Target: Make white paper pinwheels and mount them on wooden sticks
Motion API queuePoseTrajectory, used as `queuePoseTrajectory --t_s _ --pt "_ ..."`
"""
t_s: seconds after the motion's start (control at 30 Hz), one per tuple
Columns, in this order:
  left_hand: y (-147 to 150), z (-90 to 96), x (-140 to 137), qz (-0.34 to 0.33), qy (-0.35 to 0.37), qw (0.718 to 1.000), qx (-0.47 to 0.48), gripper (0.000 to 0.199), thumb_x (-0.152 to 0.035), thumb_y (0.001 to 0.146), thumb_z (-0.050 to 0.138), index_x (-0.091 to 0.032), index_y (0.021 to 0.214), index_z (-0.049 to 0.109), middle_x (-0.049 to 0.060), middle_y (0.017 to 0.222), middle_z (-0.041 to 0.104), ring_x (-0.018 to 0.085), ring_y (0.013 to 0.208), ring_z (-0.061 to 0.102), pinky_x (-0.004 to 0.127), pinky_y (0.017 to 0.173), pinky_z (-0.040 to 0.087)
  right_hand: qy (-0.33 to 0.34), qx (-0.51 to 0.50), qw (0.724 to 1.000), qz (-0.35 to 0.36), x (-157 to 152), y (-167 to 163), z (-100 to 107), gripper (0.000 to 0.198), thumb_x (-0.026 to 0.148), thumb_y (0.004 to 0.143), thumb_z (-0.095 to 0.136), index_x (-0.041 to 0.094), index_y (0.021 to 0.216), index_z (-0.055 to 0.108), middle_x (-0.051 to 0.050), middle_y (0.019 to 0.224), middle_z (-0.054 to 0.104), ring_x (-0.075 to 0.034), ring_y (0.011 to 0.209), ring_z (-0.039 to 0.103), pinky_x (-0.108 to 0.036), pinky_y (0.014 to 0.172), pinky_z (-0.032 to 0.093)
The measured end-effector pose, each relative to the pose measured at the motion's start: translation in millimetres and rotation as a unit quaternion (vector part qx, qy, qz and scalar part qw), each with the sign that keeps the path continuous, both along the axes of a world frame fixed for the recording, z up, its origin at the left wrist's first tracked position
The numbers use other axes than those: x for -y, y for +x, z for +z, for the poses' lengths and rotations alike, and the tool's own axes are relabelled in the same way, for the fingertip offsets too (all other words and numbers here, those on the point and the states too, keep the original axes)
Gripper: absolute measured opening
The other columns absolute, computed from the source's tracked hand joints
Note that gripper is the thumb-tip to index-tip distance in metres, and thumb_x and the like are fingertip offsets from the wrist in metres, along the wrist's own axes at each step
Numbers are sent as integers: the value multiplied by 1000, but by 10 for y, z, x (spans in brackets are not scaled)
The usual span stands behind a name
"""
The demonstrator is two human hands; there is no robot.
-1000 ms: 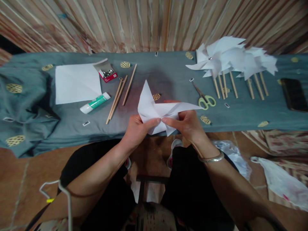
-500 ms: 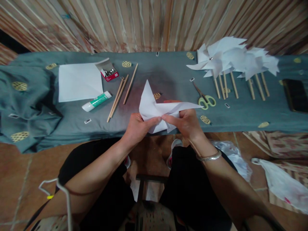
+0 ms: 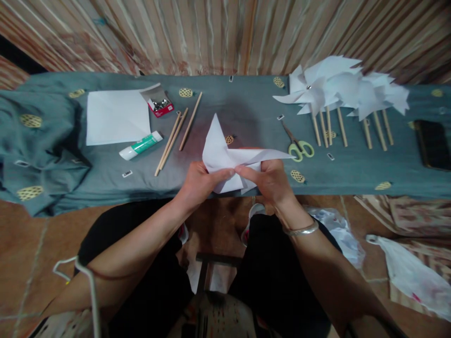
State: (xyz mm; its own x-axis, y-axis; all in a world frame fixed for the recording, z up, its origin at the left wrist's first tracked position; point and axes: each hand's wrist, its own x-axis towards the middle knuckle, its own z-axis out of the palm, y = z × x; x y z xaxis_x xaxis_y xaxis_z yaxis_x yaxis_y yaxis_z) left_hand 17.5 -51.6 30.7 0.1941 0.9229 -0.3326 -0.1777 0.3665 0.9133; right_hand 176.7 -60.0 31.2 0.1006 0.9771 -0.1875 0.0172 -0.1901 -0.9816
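Note:
A white paper pinwheel (image 3: pixel 215 150) without a stick is held between both hands over the front edge of the cloth-covered table (image 3: pixel 246 112). My left hand (image 3: pixel 200 184) grips its left side, thumb pressed near the centre. From the right, my right hand (image 3: pixel 270 180) pinches it, its thumb tip meeting the left thumb at the middle. One pointed blade stands up and away; another reaches right towards the green-handled scissors (image 3: pixel 299 146). The fingers behind the paper are mostly hidden.
Left of the hands lie wooden sticks (image 3: pixel 172 141), a glue stick (image 3: pixel 141 145), an open box of metal pins (image 3: pixel 160 104) and white paper sheets (image 3: pixel 118 117). Several finished pinwheels (image 3: pixel 338 84) lie back right, near a black phone (image 3: pixel 433 143). Plastic bags (image 3: pixel 408 267) rest on the floor.
The view has shifted very slightly. Both hands keep the same hold on the paper pinwheel, thumbs still pressed at its centre.

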Motion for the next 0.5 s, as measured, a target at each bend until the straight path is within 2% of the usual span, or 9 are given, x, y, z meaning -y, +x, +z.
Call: queuePoseTrajectory --t_s 0.1,0.2,0.37,0.5 --pt "10 21 -8 -1 -4 1000 -13 36 -31 55 89 -13 84 78 7 87 78 22 77 70 33 76 57 -8 -5 1000 8 2 9 14 26 33 61 80 18 81 73 -5 89 77 -24 87 70 -37 77 58" --pt "26 23 -21 -1 4 1000 -23 32 -31 57 88 -13 81 77 7 84 78 21 75 69 33 74 56 -5 -7 1000 13 3 26 15 22 32 62 79 19 79 74 -5 88 77 -24 84 70 -38 77 58" --pt "66 35 -68 16 12 999 -42 29 -31 55 87 -12 75 76 6 78 75 19 70 66 30 68 54 8 -2 1000 8 -16 64 5 34 33 62 81 18 92 73 -5 93 76 -23 87 70 -36 79 58" --pt "100 45 -124 31 23 999 -12 28 -29 56 87 -13 77 76 6 81 76 18 71 66 29 70 53 1 -88 996 24 -39 87 42 38 37 60 85 21 91 69 -4 98 77 -22 90 71 -34 81 58"
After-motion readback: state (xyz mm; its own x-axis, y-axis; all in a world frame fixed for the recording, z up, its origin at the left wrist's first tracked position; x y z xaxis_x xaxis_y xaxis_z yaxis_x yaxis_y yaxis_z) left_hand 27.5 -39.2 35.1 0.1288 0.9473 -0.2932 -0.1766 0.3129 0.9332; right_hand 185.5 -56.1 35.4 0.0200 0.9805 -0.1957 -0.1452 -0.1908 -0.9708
